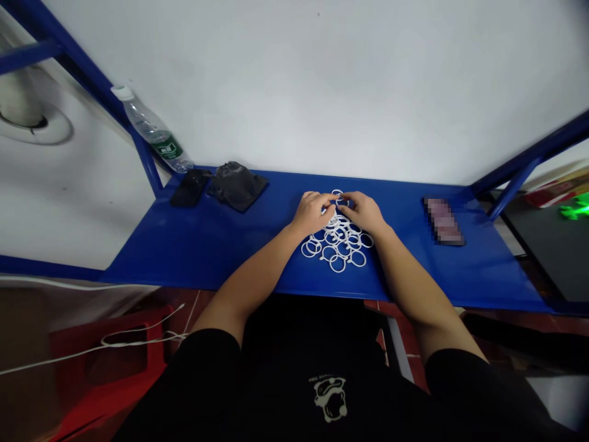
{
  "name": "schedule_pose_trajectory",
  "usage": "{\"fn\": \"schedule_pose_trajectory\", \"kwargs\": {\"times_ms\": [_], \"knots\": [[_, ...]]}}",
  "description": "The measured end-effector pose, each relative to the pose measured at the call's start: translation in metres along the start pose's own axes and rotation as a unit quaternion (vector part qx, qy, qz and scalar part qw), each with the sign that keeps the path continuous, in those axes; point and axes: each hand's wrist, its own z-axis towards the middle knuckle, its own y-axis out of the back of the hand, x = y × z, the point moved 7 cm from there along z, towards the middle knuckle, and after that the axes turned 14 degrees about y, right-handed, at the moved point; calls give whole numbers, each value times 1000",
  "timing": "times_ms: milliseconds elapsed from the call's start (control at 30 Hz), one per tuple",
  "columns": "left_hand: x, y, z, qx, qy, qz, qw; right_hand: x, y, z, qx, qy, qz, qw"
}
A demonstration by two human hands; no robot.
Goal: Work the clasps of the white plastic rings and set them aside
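White plastic rings with small tabs, which look like curtain rings (pixel 337 264), lie in a loose, overlapping heap on the blue tabletop (pixel 184 252). At the far side of the heap, my left hand (pixel 313 212) is closed, thumb and index finger bent in at a white ring. My right hand (pixel 365 212) comes in from the other side, its fingers pinched on a ring (pixel 343 203) between the two hands. Another ring edge shows just beyond the fingertips. My fingers partly cover the exact contact points.
A plastic bottle (pixel 154 132) leans at the back left by the blue frame. Beside it lie a black phone-like object (pixel 190 188) and a dark drawstring pouch (pixel 237 186). A pixelated phone-shaped object (pixel 444 221) lies to the right. A red stool (pixel 115 362) stands below left, near white cables.
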Motion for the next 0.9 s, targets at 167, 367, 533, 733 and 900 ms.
{"fn": "schedule_pose_trajectory", "kwargs": {"times_ms": [167, 367, 533, 733, 900], "knots": [[10, -2, 1, -27, 28, 12, 999, 0, -13, 1, 37, 7, 7, 999], [28, -5, 6, -23, 80, 15, 996, 19, 7, 2, -61, 11, 89, 994], [27, -1, 7, -23, 67, -26, 997, 45, 8, 3, -85, 53, 204, 974], [12, 1, 3, -21, 26, -10, 999, 48, 6, 3, -80, 64, 186, 977], [10, -1, 2, -9, 7, 8, 1000, 49, 13, 1, -87, 52, 140, 985]]}}
